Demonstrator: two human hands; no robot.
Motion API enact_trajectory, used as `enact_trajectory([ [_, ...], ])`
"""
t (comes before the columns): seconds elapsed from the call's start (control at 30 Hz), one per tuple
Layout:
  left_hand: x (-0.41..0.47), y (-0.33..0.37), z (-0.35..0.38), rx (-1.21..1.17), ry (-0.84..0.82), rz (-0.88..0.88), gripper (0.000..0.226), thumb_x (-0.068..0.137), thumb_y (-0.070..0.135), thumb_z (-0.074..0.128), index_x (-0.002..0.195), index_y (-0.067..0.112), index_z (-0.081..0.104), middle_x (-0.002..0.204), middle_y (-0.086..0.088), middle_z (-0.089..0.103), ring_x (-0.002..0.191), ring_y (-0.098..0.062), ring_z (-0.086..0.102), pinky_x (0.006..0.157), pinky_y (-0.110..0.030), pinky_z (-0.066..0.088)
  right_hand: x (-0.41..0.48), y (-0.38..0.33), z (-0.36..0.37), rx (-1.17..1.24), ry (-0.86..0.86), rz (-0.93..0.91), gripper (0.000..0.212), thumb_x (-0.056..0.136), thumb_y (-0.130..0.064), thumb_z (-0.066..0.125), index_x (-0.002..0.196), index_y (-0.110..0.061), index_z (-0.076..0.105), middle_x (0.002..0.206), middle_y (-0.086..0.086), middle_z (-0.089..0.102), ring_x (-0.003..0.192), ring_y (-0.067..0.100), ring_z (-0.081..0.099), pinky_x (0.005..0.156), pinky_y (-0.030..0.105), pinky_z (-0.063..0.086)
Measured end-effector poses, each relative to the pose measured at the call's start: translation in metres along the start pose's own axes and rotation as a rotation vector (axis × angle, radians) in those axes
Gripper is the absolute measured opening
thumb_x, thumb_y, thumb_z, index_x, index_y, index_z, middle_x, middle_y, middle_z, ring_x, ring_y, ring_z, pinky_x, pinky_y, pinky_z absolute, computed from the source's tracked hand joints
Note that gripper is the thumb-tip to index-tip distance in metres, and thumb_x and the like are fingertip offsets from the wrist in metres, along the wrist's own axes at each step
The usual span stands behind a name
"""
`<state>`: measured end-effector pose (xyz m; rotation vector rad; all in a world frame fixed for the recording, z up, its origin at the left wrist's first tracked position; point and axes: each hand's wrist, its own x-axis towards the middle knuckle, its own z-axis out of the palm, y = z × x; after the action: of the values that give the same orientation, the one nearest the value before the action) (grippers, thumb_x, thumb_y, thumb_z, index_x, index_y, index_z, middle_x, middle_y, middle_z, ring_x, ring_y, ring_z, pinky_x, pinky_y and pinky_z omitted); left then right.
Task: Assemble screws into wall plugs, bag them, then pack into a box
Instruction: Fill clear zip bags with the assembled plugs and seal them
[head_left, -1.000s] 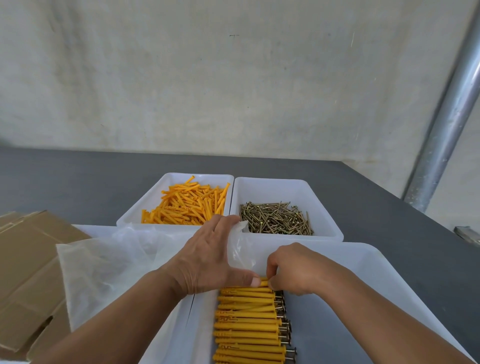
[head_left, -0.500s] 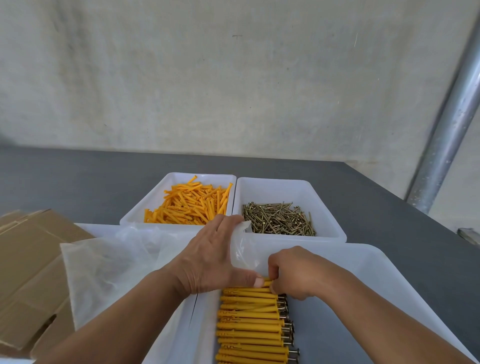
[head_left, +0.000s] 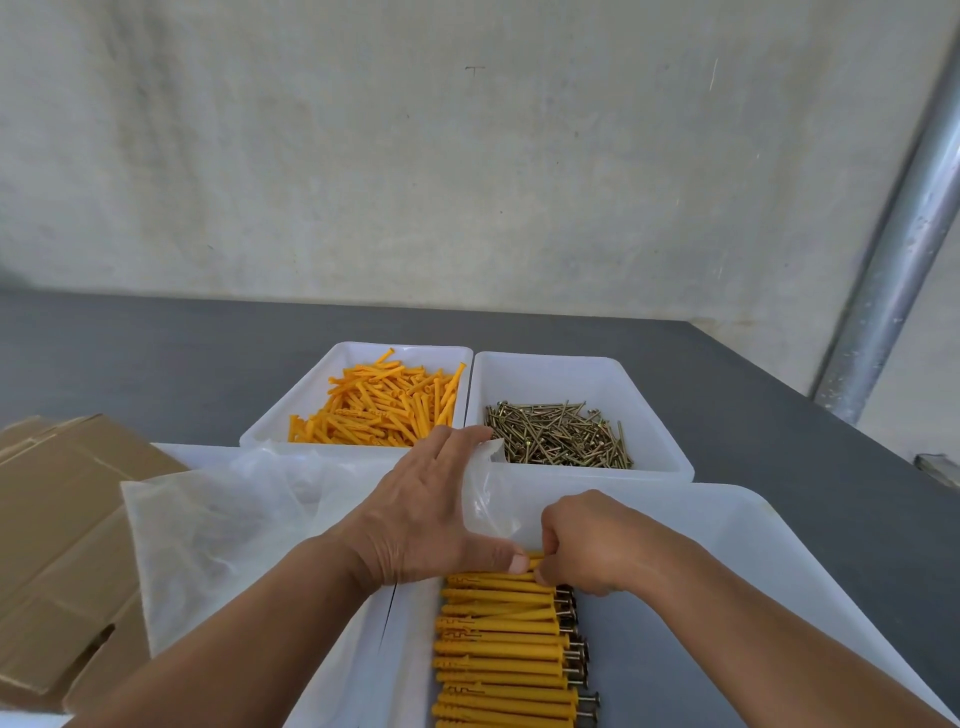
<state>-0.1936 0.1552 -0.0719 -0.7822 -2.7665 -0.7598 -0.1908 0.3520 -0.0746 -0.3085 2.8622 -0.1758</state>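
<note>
A row of orange wall plugs with screws in them (head_left: 501, 649) lies in the near white tray (head_left: 779, 540). My left hand (head_left: 421, 514) holds a small clear plastic bag (head_left: 488, 499) upright over the far end of the row, thumb against its lower edge. My right hand (head_left: 587, 545) is curled and pinches the topmost assembled plugs at the bag's mouth. Loose orange plugs (head_left: 379, 405) fill the far left tray; loose brass screws (head_left: 558, 434) lie in the far right tray.
A heap of clear plastic bags (head_left: 228, 519) lies in a white tray at the left. Flat brown cardboard boxes (head_left: 57, 535) are stacked at the far left. The grey table (head_left: 156, 364) meets a concrete wall; a metal pole (head_left: 904, 249) stands at the right.
Both hands stay at the far end of the row with the bag; only slight shifts of the fingers and view.
</note>
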Motion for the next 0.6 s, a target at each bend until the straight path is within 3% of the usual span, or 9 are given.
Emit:
enact_trajectory([
  [0.13,-0.0001,0.0003,-0.0001,-0.008,0.006,0.013,0.114,0.053,0.074,0.077,0.144,0.037,0.020,0.122,0.019,0.031,0.112,-0.005,0.037,0.097,-0.023,0.040,0.0027,0.0010,0.0031,-0.008,0.021,0.018,0.033,0.087,-0.039,0.066,0.109,-0.015,0.064,0.076,-0.003,0.051,0.069,0.013,0.053,0.052,0.022,0.041],
  [0.27,-0.0003,0.0005,-0.0004,-0.006,-0.004,0.015,0.111,0.053,0.074,0.077,0.142,0.037,0.022,0.120,0.019,0.031,0.111,-0.006,0.039,0.095,-0.024,0.042,0.0051,0.0013,0.0048,0.003,0.035,0.026,0.031,0.086,-0.038,0.066,0.107,-0.015,0.064,0.077,-0.003,0.051,0.065,0.011,0.051,0.051,0.022,0.039],
  [0.47,0.0000,0.0006,-0.0001,-0.003,-0.002,0.017,0.110,0.053,0.075,0.076,0.141,0.038,0.023,0.120,0.019,0.031,0.111,-0.006,0.040,0.096,-0.024,0.042,0.0055,0.0000,0.0075,-0.045,0.101,-0.017,0.030,0.087,-0.037,0.064,0.108,-0.017,0.061,0.104,0.003,0.058,0.087,0.016,0.052,0.057,0.022,0.037],
  [0.6,-0.0002,0.0000,0.0003,-0.002,-0.002,0.014,0.111,0.052,0.075,0.076,0.142,0.037,0.024,0.123,0.019,0.032,0.112,-0.006,0.039,0.098,-0.026,0.044,0.0058,-0.0018,0.0079,-0.065,0.128,-0.036,0.023,0.086,-0.032,0.063,0.104,-0.017,0.063,0.098,0.003,0.057,0.089,0.019,0.057,0.060,0.025,0.040],
])
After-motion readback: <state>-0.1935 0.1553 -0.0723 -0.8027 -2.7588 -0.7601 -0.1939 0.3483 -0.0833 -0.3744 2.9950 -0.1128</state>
